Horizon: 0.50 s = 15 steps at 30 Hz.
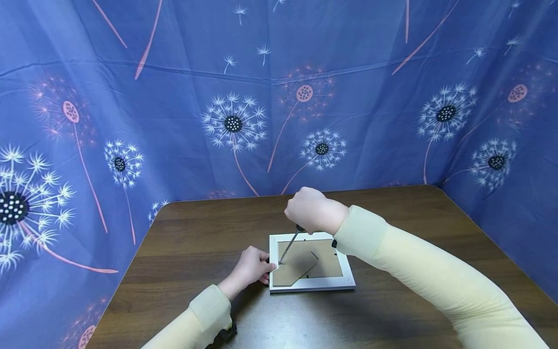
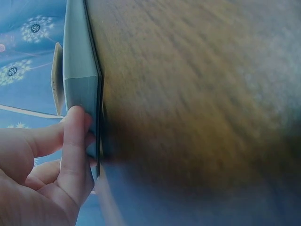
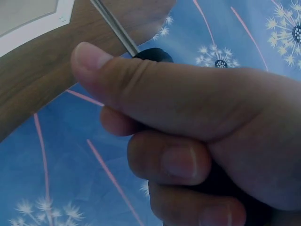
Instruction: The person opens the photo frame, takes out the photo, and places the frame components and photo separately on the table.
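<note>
A white picture frame (image 1: 324, 283) lies face down on the wooden table, its brown backing board (image 1: 327, 259) showing. At its left side, my left hand (image 1: 249, 266) grips the edge, thumb over the border and fingers along the outer side. My right hand (image 1: 311, 211) is wrapped around the black handle of a screwdriver (image 1: 289, 248), above the frame's far side. The metal shaft slants down, its tip at the board's left edge near my left thumb. In the left wrist view, a thin brown flap (image 2: 57, 80) juts from the frame's back.
Small dark tabs sit along the inner border, such as the tab (image 1: 335, 254) at the right. The brown wooden table (image 1: 209, 228) extends around the frame. A blue dandelion-print cloth (image 1: 270, 116) hangs behind the table and at its sides.
</note>
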Tool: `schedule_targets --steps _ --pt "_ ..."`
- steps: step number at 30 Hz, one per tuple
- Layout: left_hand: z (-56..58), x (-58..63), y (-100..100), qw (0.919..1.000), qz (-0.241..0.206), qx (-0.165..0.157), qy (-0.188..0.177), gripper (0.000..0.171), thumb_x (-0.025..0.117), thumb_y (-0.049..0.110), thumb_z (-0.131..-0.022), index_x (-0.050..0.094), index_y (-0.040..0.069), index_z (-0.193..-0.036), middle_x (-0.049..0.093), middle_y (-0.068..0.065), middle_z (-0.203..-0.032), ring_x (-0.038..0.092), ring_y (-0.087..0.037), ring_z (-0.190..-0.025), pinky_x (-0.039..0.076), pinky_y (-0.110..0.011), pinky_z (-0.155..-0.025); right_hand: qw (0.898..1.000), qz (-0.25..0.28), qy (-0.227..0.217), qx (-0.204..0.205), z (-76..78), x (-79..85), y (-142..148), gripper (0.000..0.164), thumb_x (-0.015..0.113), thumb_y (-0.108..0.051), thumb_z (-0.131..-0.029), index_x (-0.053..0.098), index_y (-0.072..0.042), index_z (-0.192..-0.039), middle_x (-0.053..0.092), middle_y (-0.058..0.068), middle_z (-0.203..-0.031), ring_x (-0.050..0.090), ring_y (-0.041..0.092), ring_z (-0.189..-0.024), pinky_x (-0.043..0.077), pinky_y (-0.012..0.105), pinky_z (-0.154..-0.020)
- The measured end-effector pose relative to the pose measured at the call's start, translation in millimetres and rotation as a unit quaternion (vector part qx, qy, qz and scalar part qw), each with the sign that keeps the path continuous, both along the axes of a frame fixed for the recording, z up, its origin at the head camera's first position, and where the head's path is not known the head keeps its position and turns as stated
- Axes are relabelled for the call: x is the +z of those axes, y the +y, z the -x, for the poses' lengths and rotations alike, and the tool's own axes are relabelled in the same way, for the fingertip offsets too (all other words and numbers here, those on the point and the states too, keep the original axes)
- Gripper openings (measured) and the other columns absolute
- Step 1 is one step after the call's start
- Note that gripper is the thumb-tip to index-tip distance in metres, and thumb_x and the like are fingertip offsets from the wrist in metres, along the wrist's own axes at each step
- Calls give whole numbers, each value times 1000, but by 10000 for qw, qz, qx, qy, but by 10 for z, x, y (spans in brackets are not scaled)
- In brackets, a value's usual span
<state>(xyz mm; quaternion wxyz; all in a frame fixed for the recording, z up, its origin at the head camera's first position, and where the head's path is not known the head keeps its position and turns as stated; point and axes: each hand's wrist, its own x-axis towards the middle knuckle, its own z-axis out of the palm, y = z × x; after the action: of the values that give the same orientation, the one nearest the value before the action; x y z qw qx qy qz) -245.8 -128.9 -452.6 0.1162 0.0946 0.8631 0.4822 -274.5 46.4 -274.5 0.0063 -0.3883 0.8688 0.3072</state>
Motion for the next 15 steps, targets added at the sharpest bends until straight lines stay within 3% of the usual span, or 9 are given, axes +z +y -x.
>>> schedule_targets --steps 6,10,15 --pt "2 -5 4 10000 -37 -4 -30 12 69 0 -82 70 -6 -93 62 -7 -57 61 -13 -44 55 -29 -43 9988 -207 355 281 -19 51 -177 4 71 -16 -78 69 -20 -80 62 -6 -65 36 6 -51 55 28 -58" --pt "10 -11 3 10000 -49 17 -65 13 69 1 -82 70 -7 -93 63 -6 -57 62 -13 -44 56 -29 -44 9981 -242 482 290 -47 78 -294 15 61 -13 -88 71 -20 -80 62 -7 -64 31 6 -50 55 27 -60" --pt "19 -18 -6 9999 -67 -2 -83 10 68 1 -83 70 -5 -90 63 -6 -56 61 -13 -43 56 -30 -44 9974 -492 518 131 -72 99 -463 22 55 -14 -93 73 -22 -84 58 -9 -62 31 5 -51 56 27 -64"
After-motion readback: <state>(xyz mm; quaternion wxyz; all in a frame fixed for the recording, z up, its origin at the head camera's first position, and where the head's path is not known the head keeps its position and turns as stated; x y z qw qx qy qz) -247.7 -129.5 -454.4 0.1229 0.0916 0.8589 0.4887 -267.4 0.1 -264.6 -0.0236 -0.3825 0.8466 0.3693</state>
